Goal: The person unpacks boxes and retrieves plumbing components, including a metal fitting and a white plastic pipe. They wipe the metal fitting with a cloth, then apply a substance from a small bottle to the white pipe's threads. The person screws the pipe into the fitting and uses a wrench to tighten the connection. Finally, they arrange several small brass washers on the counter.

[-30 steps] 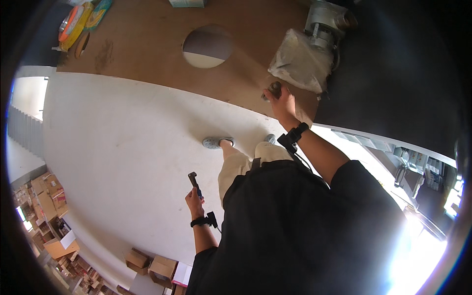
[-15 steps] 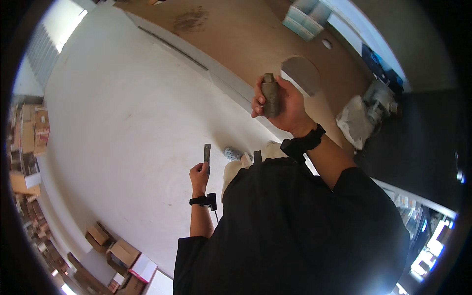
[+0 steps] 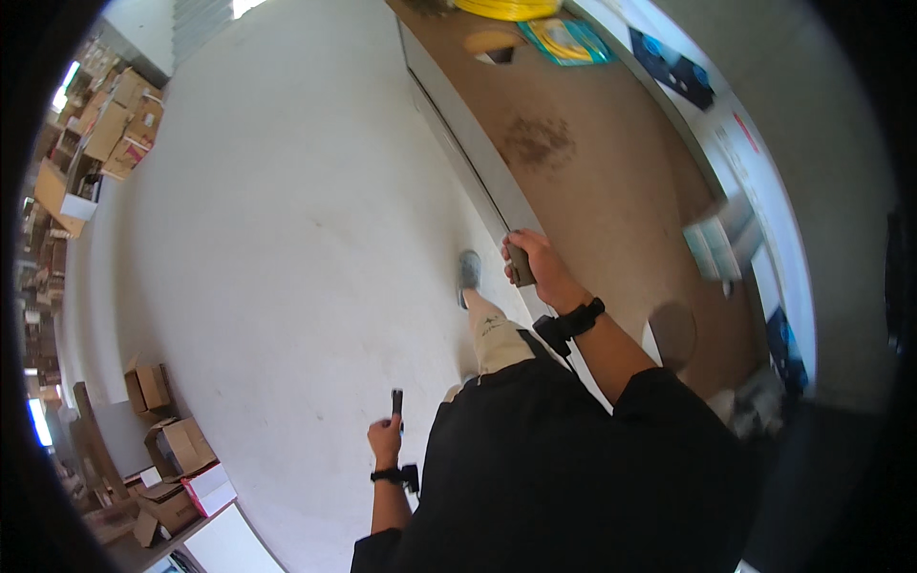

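My right hand (image 3: 547, 266) is wrapped round a short, thick olive-brown object (image 3: 520, 266) whose kind I cannot make out. It is held beside the front edge of a brown-topped counter (image 3: 621, 181). Lower down on the left, over the pale floor, my left hand (image 3: 385, 441) is closed round a slim dark tool (image 3: 396, 401). The tool points up out of the fist; its kind is too small to tell. Each wrist wears a black band with a small box on it.
On the counter lie a yellow coil (image 3: 506, 8), a teal-and-yellow packet (image 3: 565, 42) and a blurred light-teal box (image 3: 718, 246). A round hole (image 3: 672, 336) is cut in its top. Open cardboard boxes (image 3: 181, 447) stand at the lower left, with more boxes (image 3: 124, 124) stacked at the upper left.
My view has swung, and I have stepped along the counter. My right hand has come down from above the counter to its edge, with the olive-brown object turned. Both hands keep their hold.
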The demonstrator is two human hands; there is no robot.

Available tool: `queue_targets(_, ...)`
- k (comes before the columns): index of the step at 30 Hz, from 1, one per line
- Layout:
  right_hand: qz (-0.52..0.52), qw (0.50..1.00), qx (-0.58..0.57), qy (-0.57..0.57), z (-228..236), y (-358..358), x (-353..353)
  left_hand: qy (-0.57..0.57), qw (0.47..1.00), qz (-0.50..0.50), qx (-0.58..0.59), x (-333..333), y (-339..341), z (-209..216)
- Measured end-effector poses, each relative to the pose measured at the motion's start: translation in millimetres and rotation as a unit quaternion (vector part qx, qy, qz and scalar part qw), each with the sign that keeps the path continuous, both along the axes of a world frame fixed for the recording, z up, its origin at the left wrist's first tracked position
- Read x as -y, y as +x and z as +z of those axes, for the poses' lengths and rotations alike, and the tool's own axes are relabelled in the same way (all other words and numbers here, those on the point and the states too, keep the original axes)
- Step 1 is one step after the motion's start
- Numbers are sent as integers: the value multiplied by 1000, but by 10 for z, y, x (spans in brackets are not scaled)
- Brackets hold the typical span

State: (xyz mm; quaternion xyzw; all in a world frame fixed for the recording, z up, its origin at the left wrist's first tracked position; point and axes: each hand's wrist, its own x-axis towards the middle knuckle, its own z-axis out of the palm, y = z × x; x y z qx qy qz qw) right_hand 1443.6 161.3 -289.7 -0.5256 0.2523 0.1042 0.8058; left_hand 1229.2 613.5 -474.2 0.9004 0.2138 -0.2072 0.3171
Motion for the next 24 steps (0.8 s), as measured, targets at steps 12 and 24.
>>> queue_targets(12, 16, 998, 59, -22, 103, 3320, 365, -88, 942, 303, -110, 66, 1798, 349)
queue_targets(24, -45, 978, 179, -100, -31, 5376, 566, -85, 966, 202, -136, -22, 4407, 296)
